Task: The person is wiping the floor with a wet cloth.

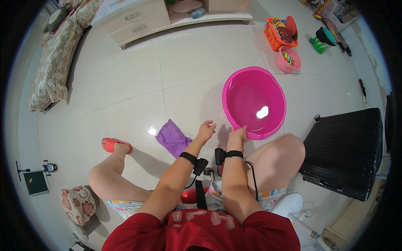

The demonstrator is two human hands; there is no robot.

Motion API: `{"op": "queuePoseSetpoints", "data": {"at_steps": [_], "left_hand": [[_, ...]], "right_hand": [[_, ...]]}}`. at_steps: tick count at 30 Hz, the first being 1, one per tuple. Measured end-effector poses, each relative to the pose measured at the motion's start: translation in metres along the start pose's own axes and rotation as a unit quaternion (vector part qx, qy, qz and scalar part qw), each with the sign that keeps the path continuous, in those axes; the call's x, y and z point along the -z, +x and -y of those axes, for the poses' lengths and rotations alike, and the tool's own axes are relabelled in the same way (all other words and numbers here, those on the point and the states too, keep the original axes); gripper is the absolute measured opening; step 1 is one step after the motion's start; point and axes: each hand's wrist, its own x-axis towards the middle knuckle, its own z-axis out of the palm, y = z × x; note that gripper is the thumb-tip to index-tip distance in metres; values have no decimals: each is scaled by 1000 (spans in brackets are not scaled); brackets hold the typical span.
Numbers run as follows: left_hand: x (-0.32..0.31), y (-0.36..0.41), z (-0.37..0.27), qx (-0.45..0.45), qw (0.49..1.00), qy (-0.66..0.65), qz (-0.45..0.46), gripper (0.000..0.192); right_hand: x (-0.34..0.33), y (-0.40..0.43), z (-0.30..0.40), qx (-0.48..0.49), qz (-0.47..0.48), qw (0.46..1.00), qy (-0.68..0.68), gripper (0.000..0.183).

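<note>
My right hand (239,135) grips the near rim of a round pink plastic basin (243,94). A bright light reflection shows on the basin's inside, and the shine suggests clear water, though its depth is hard to judge. To the left of the basin, my left hand (207,130) is held over the floor with nothing in it, its fingers loosely bent and apart. A crumpled purple cloth (172,137) lies on the tiles just left of that hand, partly behind my forearm. Both wrists wear black straps with small black boxes and cables.
An orange basket (272,39) of toys and a small pink bucket (285,64) stand beyond the basin. A black suitcase (342,150) is at right, with a white fan-like base (288,202) nearer me. A flowered stool (78,204) is left; a white cabinet (138,23) stands ahead.
</note>
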Motion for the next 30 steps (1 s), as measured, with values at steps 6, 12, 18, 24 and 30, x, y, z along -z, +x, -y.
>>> {"op": "queuePoseSetpoints", "data": {"at_steps": [6, 12, 18, 24, 30], "left_hand": [[-30, 8, -26, 40, 994, -86, 49, 67], [-33, 23, -30, 62, 967, -239, 58, 64], [-15, 32, -18, 42, 943, -313, 107, 23], [0, 15, -11, 23, 937, -344, -59, 23], [41, 1, 11, 0, 921, -359, -151, 21]], "right_hand": [[-3, 11, 1, 25, 39, 998, -41, 36], [2, -4, -9, 28, 63, 996, -59, 38], [10, -20, -22, 45, 101, 989, -102, 40], [14, -51, -47, 43, 99, 985, -134, 36], [19, -76, -80, 40, 161, 963, -213, 33]]}}
